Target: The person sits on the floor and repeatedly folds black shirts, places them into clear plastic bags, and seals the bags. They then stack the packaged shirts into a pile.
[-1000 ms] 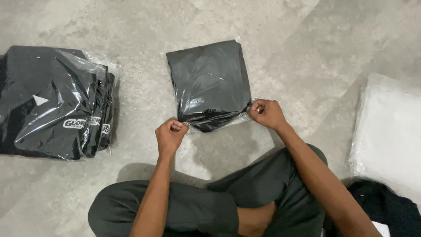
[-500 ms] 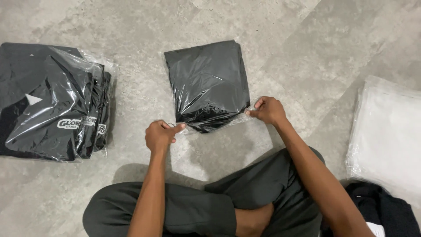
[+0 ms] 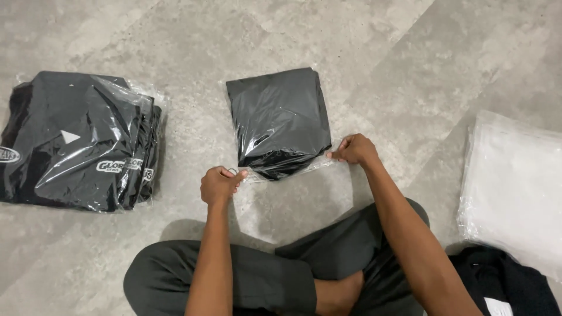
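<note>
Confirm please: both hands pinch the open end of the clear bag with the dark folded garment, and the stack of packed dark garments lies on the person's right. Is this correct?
Not quite. The stack of packed dark garments lies on the person's left, as the head view shows. The rest holds: the left hand and right hand pinch the near end of the clear bag.

You're sitting cross-legged on a grey tiled floor (image 3: 410,64) with faint diagonal seams. Straight ahead of you on it lies a clear plastic bag with a folded black garment (image 3: 278,120) inside. Well off to your left sits a stack of bagged black garments (image 3: 76,140). At your right lies a pile of clear bags (image 3: 515,181), probably empty ones, and just nearer you a loose dark cloth (image 3: 506,284) touches its edge.
</note>
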